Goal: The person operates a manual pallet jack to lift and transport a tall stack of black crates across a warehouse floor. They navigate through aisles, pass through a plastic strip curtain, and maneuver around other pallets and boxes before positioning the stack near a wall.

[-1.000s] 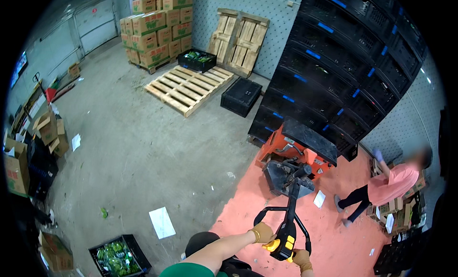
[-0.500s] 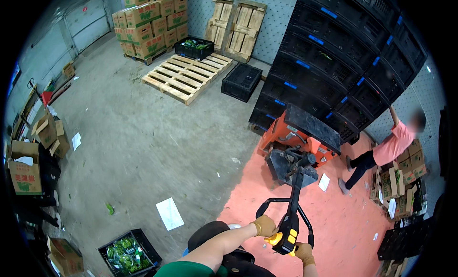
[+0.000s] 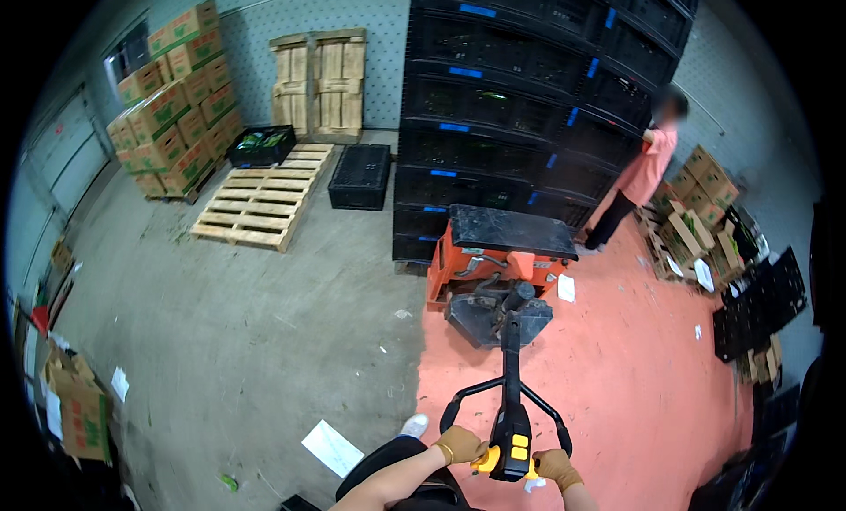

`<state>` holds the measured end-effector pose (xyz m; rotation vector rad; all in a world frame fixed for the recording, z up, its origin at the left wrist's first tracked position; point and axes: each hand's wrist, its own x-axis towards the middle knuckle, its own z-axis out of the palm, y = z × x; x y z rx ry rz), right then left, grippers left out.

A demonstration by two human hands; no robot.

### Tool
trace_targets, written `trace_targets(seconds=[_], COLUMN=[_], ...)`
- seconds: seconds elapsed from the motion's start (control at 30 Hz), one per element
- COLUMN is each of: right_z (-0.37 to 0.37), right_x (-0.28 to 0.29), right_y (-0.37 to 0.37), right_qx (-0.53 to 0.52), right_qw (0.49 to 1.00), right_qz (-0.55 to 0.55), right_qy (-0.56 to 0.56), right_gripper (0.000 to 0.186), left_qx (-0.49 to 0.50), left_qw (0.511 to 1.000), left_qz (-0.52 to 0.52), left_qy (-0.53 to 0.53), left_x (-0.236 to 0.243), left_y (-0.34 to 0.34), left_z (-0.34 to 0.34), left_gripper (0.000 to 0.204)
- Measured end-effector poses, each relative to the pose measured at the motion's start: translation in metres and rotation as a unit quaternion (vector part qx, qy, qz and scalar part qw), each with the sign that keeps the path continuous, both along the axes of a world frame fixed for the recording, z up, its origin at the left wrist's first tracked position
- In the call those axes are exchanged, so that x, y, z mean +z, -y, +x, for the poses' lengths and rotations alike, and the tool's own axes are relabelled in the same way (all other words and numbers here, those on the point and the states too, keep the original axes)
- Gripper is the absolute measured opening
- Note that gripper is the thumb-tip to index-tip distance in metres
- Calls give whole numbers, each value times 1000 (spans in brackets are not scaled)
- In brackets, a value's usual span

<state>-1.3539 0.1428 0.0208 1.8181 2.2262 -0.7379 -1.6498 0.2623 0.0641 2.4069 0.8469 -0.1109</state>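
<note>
My left hand point(image 3: 460, 445), in a tan glove, is closed on the left yellow control of the black tiller head point(image 3: 514, 427). My right hand point(image 3: 553, 467), also gloved, grips the tiller head's right-side control. The tiller arm runs up to an orange electric pallet jack point(image 3: 471, 247) with a dark top. Directly beyond the jack rises a tall stack of black crates point(image 3: 491, 103) with blue labels. My white shoe point(image 3: 414, 425) shows on the floor left of the tiller.
A co-worker in pink point(image 3: 649, 163) stands against the stack's right side. A wooden pallet point(image 3: 256, 207), black crate point(image 3: 359, 172) and piled cartons point(image 3: 176, 123) stand back left; upright pallets lean on the wall. Loose cartons point(image 3: 692, 238) line the right, another carton point(image 3: 77, 410) lies left.
The view has swung, bringing the crate stack and jack more upright in the picture. The co-worker has stepped up to the stack. Both my hands have stayed on the tiller head.
</note>
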Motion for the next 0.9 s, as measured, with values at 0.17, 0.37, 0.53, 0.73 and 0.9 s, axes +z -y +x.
trace_targets(seconds=[0.17, 0.37, 0.53, 0.73, 0.9], right_z=[-43, -148, -185, -278, -383], right_x=[12, 21, 31, 46, 42], right_y=[20, 72, 98, 96, 86], right_qx=[-20, -76, -143, -217, -265], right_qw=[1000, 997, 989, 975, 964], right_qz=[5, -7, 21, -38, -35], right_qy=[-7, -6, 8, 0, 10], right_gripper=[20, 21, 21, 24, 24], left_qx=[-33, -82, -165, -241, -284], left_qw=[999, 996, 984, 966, 956], left_qz=[6, -17, 8, 2, 20], left_qy=[18, 6, 73, 97, 78], left_x=[15, 16, 38, 17, 14], left_y=[2, 23, 11, 6, -1], left_z=[-38, -128, -156, -222, -299], left_gripper=[58, 59, 49, 40, 40])
